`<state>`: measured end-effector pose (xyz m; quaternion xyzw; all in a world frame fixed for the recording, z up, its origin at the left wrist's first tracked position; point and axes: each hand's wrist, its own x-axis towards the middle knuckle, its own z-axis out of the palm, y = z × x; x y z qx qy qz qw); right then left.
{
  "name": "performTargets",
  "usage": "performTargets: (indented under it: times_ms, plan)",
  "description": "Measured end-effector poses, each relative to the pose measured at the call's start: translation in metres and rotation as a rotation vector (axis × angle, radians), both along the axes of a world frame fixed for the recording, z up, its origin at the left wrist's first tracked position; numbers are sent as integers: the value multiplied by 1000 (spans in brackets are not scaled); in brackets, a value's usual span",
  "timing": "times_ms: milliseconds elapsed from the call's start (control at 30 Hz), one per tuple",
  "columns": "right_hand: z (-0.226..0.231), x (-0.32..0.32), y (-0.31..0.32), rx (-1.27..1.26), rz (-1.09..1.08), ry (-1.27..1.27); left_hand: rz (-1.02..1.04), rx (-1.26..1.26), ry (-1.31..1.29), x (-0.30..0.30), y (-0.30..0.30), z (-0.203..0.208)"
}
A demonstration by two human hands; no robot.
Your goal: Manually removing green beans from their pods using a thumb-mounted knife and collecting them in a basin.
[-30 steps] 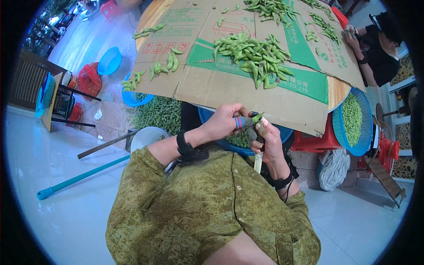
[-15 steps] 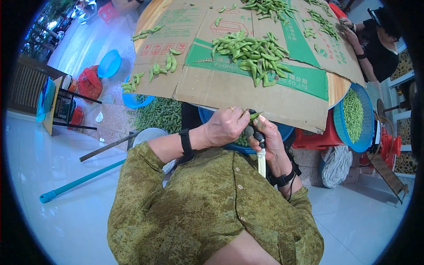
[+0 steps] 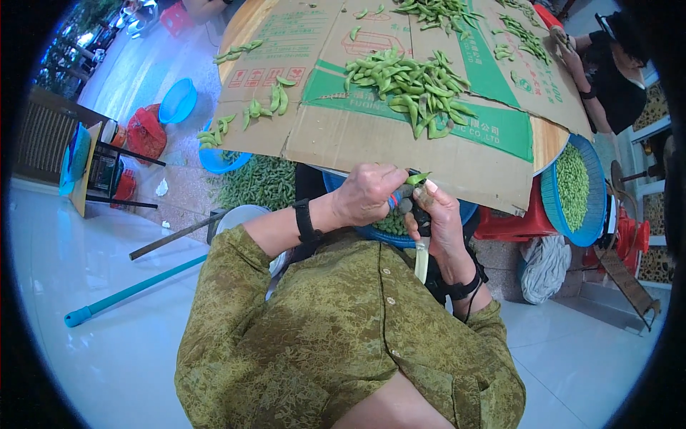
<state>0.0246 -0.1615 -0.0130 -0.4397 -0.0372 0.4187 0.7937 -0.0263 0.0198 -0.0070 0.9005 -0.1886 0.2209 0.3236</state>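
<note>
My left hand (image 3: 369,194) is closed, its thumb and fingertips pinched at the near end of a green bean pod (image 3: 419,178). Opposite it, my right hand (image 3: 441,214) is closed with its thumb against the same pod. Dark coverings show about the fingertips, and a pale strip (image 3: 421,262) hangs below my right hand; I cannot make out what it belongs to. Both hands are just above a blue basin (image 3: 368,234) with shelled green beans (image 3: 390,226) in it, partly hidden by my hands. A pile of bean pods (image 3: 414,86) lies ahead on flattened cardboard (image 3: 343,146).
The cardboard covers a round wooden table (image 3: 549,146). At right stand a blue basket (image 3: 597,193) of shelled beans and a red stool (image 3: 511,225). Many pods (image 3: 254,184) lie on the floor at left, near a teal pole (image 3: 136,289). Another person's arm (image 3: 582,79) rests at the far right.
The pod has moved slightly up and tilted flatter between my fingers. My left hand has turned a little and shifted right, closer to my right hand.
</note>
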Motion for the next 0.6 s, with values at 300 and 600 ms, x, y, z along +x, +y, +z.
performTargets:
  times_ms: [300,600]
  plan:
    - [3,-2,3,-21,-33,-238,34,-1094,813,0,-6,3]
    - [-18,-1,2,-260,-154,-522,128,-368,275,-10,-19,-9]
